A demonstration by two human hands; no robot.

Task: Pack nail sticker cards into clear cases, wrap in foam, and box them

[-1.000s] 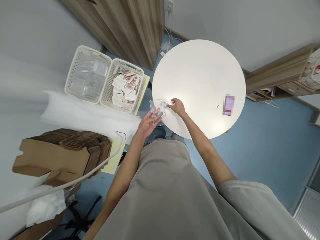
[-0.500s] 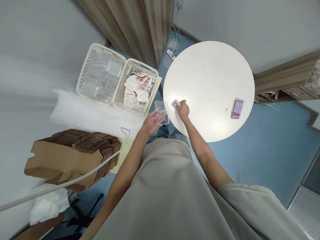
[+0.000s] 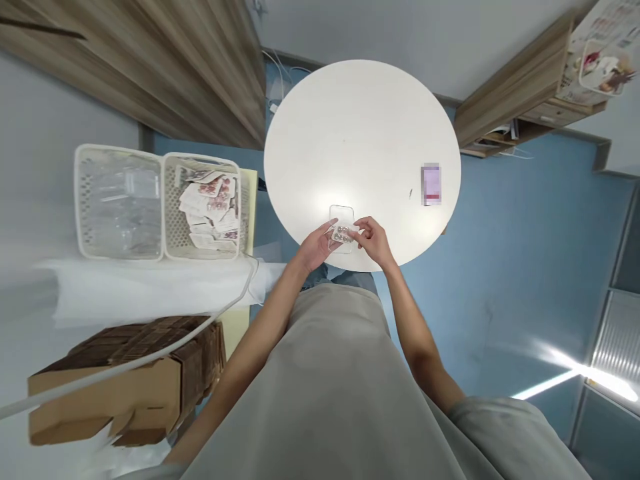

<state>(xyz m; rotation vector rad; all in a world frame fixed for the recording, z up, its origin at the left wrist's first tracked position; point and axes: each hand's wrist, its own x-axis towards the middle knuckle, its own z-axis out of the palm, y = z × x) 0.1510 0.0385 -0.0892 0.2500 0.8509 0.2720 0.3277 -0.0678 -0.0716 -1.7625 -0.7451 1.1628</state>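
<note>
Clear rectangular plastic case [image 3: 342,212] sits gripped in the left hand [image 3: 315,249] — right hand [image 3: 374,241] pinches a small dark-spotted white card [image 3: 343,233] over it, apparently being fitted; next calls for squaring edges

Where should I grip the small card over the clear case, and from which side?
Probably best to pinch the card by its right edge, coming from the right, where the right hand meets it. It looks thin, and shiny round bumps on its upward face make the middle a poorer grip. The left hand crowds the left side, at the clear case.
</note>
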